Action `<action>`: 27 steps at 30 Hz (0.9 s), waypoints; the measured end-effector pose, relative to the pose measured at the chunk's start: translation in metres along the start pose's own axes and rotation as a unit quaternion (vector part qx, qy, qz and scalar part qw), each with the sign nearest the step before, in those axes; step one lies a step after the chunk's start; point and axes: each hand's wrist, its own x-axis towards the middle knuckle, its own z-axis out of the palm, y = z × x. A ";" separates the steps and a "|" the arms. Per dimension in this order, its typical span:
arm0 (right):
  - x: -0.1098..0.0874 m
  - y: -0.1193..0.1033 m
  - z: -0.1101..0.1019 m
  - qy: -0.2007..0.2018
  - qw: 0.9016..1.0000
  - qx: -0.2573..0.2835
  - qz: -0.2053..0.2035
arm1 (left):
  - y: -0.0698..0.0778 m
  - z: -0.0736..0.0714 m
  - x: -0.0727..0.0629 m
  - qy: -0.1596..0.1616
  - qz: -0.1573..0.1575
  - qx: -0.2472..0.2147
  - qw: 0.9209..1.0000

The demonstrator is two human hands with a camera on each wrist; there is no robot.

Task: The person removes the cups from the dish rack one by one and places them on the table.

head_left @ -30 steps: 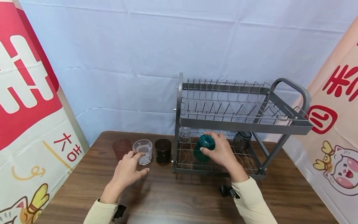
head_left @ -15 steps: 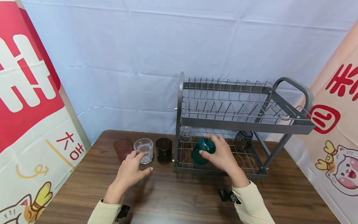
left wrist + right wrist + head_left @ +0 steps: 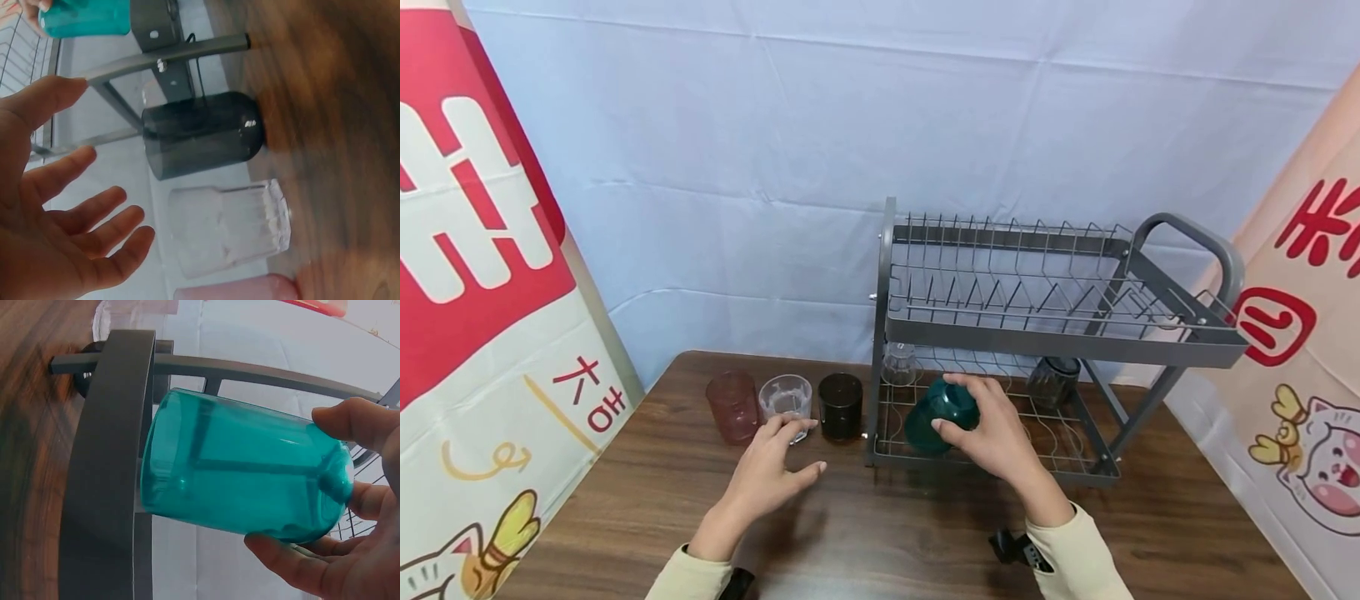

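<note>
My right hand (image 3: 1000, 429) grips a teal glass (image 3: 244, 469) round its base, fingers and thumb on opposite sides. The glass is upside down and tilted, its rim by the front rail of the dish rack's lower tier (image 3: 992, 471); whether the rim touches is unclear. My left hand (image 3: 767, 475) is over the table in front of a clear glass (image 3: 231, 228) and a dark glass (image 3: 203, 134). Its fingers are spread and loosely bent, holding nothing. In the head view, its fingertips overlap the clear glass. A reddish glass (image 3: 733, 408) stands at the row's left end.
The grey two-tier rack (image 3: 1060, 337) stands on the wooden table (image 3: 880, 550). Inside its lower tier are a small clear glass (image 3: 898, 364) at back left and a dark grey glass (image 3: 1053, 381) at right. A pale cloth (image 3: 760, 167) hangs behind.
The teal glass tilts further, its lower end swinging left over the lower tier while my right hand keeps its grip. My left hand has drifted right and toward me, away from the reddish glass.
</note>
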 end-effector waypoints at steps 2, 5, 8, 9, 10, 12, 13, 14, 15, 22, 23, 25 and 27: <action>-0.002 -0.001 0.001 0.003 1.000 0.010 -0.002 | 0.002 0.002 -0.001 0.005 0.002 -0.013 1.000; -0.004 -0.002 0.002 0.009 1.000 0.022 -0.007 | 0.004 0.005 -0.002 0.017 0.001 -0.024 1.000; -0.006 -0.001 0.004 0.017 0.999 0.030 -0.014 | 0.006 0.007 -0.002 0.034 -0.004 -0.035 0.999; -0.006 0.000 0.005 0.020 0.999 0.032 -0.016 | 0.006 0.008 -0.002 0.039 -0.005 -0.040 0.998; -0.007 0.000 0.006 0.022 0.999 0.035 -0.019 | 0.007 0.009 -0.002 0.042 -0.006 -0.046 0.998; -0.008 0.001 0.007 0.027 0.999 0.040 -0.022 | 0.007 0.012 -0.003 0.048 -0.003 -0.061 0.997; -0.009 0.002 0.008 0.028 0.998 0.045 -0.022 | 0.007 0.013 -0.003 0.051 -0.001 -0.071 0.996; -0.010 0.002 0.009 0.029 0.998 0.049 -0.020 | 0.007 0.014 -0.003 0.054 0.000 -0.078 0.995; -0.011 0.003 0.010 0.029 0.998 0.055 -0.017 | 0.008 0.016 -0.003 0.057 0.002 -0.088 0.995; -0.019 0.003 0.014 0.033 0.993 0.114 0.010 | 0.010 0.019 -0.004 0.070 0.011 -0.155 0.985; -0.020 0.003 0.015 0.035 0.992 0.123 0.013 | 0.011 0.019 -0.004 0.069 0.012 -0.165 0.984; -0.021 0.002 0.016 0.038 0.989 0.144 0.020 | 0.013 0.021 -0.005 0.061 0.008 -0.180 0.982; -0.023 0.002 0.017 0.035 0.985 0.167 0.028 | 0.014 0.023 -0.006 0.055 0.010 -0.193 0.980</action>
